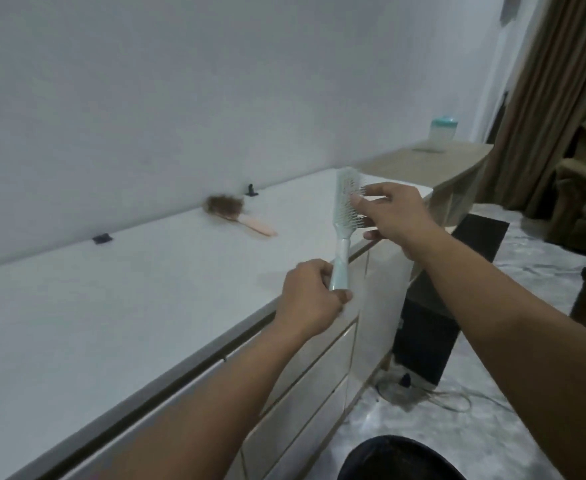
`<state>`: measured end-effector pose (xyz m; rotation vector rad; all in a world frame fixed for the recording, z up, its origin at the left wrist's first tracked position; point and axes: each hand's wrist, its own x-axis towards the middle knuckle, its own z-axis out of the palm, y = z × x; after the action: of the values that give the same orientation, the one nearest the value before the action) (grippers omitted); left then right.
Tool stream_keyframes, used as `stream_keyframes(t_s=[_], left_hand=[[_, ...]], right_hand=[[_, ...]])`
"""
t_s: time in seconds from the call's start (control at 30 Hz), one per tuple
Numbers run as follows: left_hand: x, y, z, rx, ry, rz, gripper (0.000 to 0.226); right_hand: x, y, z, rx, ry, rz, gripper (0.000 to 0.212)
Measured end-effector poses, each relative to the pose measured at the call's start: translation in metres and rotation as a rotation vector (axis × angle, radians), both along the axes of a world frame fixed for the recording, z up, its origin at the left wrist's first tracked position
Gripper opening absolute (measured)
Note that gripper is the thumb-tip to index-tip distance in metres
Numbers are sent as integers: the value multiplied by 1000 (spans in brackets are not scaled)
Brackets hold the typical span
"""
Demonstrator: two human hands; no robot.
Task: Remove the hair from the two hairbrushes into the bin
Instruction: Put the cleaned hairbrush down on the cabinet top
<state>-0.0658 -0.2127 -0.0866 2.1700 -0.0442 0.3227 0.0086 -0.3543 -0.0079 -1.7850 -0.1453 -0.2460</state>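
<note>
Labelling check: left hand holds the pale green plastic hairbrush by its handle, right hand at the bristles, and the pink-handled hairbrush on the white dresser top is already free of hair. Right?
Wrong on one point: the head view shows the pink-handled hairbrush on the white dresser top still covered in brown hair. The rest stands.

No text, label, brand, number or sign can be read on anything in view.

My hands hold the mint brush (345, 199) upright over the counter (111, 323) edge. Left of them the top lies open as far as the pink brush (239, 216) near the wall. The black bin (426, 344) stands below right, unobstructed.
</note>
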Motion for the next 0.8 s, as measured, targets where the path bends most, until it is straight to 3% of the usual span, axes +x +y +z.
stream_keyframes(t_s=[0.4,0.63,0.8], left_hand=[[24,111,42,-67,35,184,31],[37,161,38,-161,159,247,29],[36,189,33,-176,229,263,32]], right_hand=[[50,124,35,-24,-16,204,24],[72,193,20,-104,56,305,9],[83,229,1,-94,102,325,11]])
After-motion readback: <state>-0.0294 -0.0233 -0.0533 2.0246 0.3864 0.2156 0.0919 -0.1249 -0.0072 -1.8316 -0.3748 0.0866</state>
